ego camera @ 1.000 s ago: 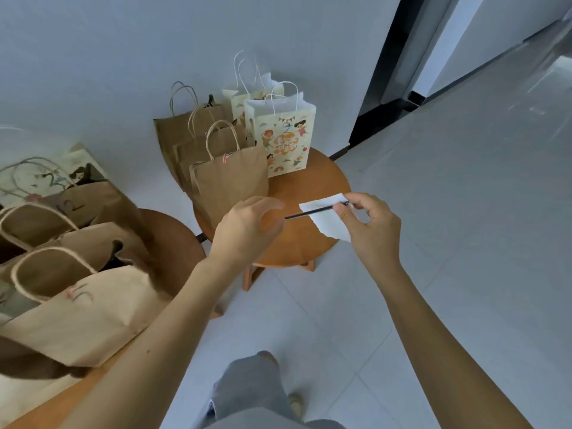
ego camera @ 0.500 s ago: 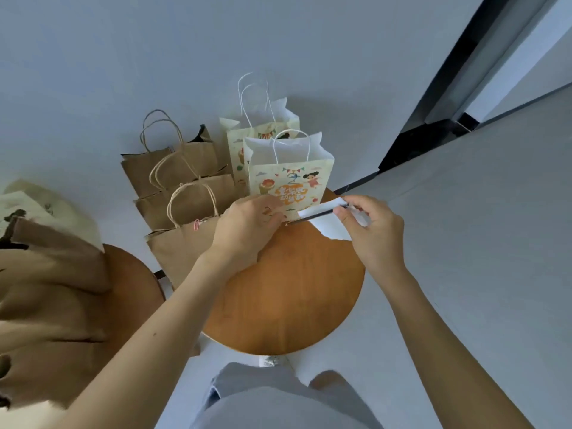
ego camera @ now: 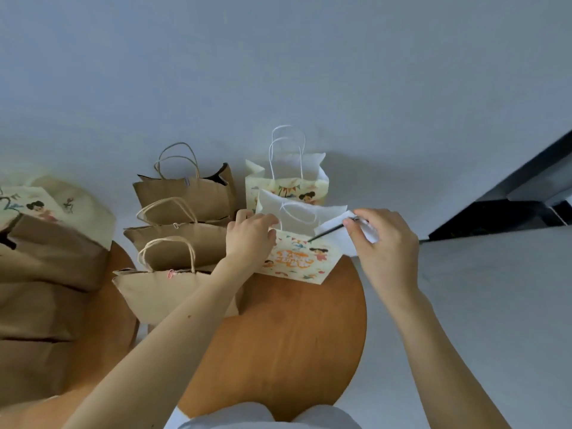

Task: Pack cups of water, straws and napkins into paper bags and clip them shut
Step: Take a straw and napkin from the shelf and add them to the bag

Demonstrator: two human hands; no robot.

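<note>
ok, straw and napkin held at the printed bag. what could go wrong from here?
1. The straw tip points at the printed bag's front face, below the rim; it may jab the paper rather than enter.
2. The right hand pinches straw and napkin together; the napkin could snag on the rim.

A round wooden table [ego camera: 278,351] carries three brown paper bags [ego camera: 182,247] and two printed bags [ego camera: 297,263].

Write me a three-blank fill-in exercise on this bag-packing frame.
The right hand pinches a black straw and a white ___.
The left hand grips the rim of the front printed bag; ___ brown bags share its table.
The nearest brown bag carries a ___ clip.
Missing: napkin; three; pink.
</note>
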